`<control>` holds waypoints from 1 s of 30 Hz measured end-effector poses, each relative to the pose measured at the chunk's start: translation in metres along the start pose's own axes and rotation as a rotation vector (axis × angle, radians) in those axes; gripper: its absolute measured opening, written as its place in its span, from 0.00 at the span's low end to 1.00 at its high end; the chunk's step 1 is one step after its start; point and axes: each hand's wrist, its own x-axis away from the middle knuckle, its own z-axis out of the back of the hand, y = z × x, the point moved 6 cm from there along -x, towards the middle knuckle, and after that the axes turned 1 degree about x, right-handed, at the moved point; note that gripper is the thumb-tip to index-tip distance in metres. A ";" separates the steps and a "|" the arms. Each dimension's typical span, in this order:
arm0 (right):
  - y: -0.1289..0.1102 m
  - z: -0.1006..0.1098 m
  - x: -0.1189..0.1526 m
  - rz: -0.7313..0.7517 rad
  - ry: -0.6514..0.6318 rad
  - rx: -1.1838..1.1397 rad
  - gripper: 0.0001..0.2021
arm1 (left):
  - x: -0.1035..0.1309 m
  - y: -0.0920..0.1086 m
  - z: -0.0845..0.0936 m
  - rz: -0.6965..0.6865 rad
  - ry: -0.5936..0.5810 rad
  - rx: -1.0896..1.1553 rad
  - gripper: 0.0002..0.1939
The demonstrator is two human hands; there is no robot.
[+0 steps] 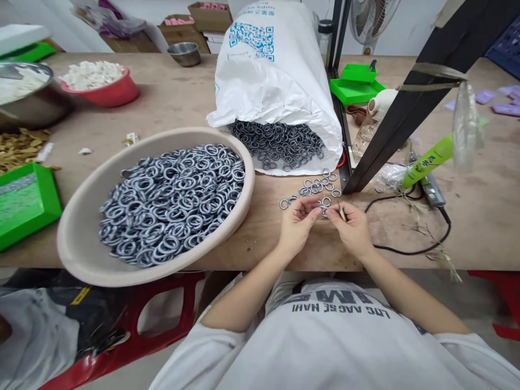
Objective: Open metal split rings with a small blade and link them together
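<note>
My left hand has its thumb and fingers pinched at the table's front part, on a small ring-like piece mostly hidden by the fingertips. Close beside it, my right hand holds a small thin pointed tool between thumb and fingers, its tips meeting the left ones. Loose grey rings lie on the table just beyond both hands. To the left stands a big beige basin filled with grey rings. A white sack lies open behind, more dark rings spilling at its mouth.
A dark metal post slants up right of the sack. Beyond it are green trays, a lime-green tube and a black cable. At left are a red bowl, a steel bowl and a green tray. Another person sits lower left.
</note>
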 end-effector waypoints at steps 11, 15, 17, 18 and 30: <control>-0.005 -0.017 0.011 -0.027 -0.069 -0.153 0.14 | 0.020 -0.006 -0.009 0.223 0.005 0.307 0.21; -0.026 -0.014 0.007 0.139 -0.166 -0.052 0.13 | 0.024 -0.003 -0.013 0.303 -0.022 0.394 0.20; -0.029 -0.013 0.008 0.147 -0.126 -0.029 0.12 | 0.026 -0.005 -0.015 0.359 -0.017 0.434 0.20; -0.029 -0.014 0.010 0.130 -0.102 -0.019 0.12 | 0.027 -0.006 -0.016 0.384 -0.018 0.442 0.20; -0.040 -0.007 -0.001 0.094 -0.199 0.093 0.18 | 0.036 0.002 -0.020 0.386 0.041 0.366 0.27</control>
